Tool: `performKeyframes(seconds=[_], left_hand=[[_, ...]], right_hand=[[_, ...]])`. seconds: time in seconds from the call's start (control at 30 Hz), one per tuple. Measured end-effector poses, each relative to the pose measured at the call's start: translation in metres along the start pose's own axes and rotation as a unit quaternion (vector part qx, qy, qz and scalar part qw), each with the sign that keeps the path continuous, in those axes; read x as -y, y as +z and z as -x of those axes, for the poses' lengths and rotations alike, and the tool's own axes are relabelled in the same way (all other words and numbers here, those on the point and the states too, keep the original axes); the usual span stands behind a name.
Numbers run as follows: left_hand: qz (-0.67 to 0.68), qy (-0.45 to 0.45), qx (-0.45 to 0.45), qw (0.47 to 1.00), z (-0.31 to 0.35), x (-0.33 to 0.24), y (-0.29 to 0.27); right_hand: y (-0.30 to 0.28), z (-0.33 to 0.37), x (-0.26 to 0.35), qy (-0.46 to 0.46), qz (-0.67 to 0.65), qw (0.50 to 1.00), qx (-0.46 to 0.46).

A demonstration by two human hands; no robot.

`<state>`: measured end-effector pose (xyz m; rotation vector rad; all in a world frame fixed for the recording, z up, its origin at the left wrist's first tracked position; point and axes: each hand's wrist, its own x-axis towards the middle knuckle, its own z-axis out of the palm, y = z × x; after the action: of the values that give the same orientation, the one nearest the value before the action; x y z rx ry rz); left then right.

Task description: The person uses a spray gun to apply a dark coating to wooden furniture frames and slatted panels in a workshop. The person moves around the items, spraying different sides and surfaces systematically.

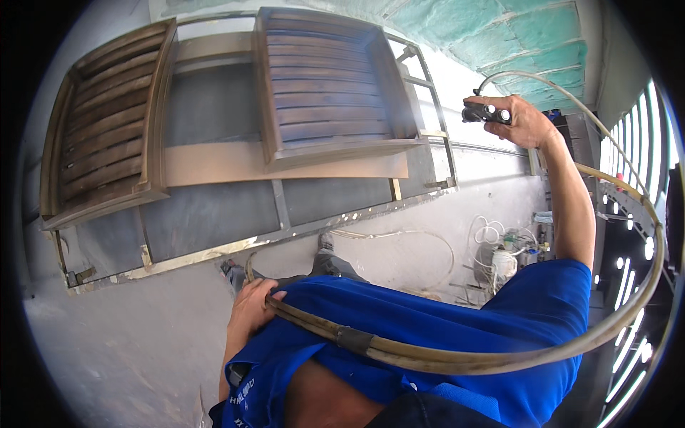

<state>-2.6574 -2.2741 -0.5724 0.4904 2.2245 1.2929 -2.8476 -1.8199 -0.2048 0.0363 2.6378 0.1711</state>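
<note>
Spray gun [474, 113]: where is it, and how is it gripped?

It is in the raised right hand [529, 123], to the right of the slatted wooden pieces and apart from them. The fingers are curled about its black body; some are hidden, so whether one presses a trigger I cannot tell.

And the left hand [251, 305]?

Low, at the front of the body. Its fingers are closed around a yellowish hose [457, 362], bent over it rather than spread.

State the hose's course.

A line leaves the gun, arcs over to the right and downward, and the hose crosses in front of the blue shirt [442, 310] to the left hand. A dark wrap [354, 340] binds it partway along.

Next, the work area.

A metal frame [193, 262] with a worn, spotted front rail. It carries two brown slatted pieces: the right piece [325, 91], with a bluish cast on its slats, and the left piece [110, 121]. A tan board [214, 164] spans between them.

Farther out?

A pale container [504, 264] with tubing on the floor at right; green-blue sheeting [517, 46] at the upper right.
</note>
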Motion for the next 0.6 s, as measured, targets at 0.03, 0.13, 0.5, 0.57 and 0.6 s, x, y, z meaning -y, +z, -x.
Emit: performKeyframes(seconds=[0.03, 0.13, 0.5, 0.57, 0.6], left_hand=[[-0.011, -0.010, -0.011, 1.000, -0.005, -0.007, 0.016], [0.002, -0.036, -0.058, 0.998, -0.026, -0.038, 0.075], [-0.058, -0.244, 0.036, 0.967, -0.014, -0.172, 0.160], [-0.078, -0.217, 0.035, 0.972, -0.005, -0.187, 0.159], [-0.087, -0.217, 0.044, 0.971, -0.002, -0.191, 0.157]], right_hand=[[0.014, -0.002, -0.028, -0.049, -0.002, 0.998, -0.034], [0.042, -0.053, -0.115, -0.074, 0.051, 0.986, -0.142], [0.025, -0.097, -0.238, -0.096, -0.244, 0.935, -0.239], [0.046, -0.048, -0.246, -0.038, -0.198, 0.959, -0.201], [0.059, -0.022, -0.249, 0.005, -0.144, 0.970, -0.197]])
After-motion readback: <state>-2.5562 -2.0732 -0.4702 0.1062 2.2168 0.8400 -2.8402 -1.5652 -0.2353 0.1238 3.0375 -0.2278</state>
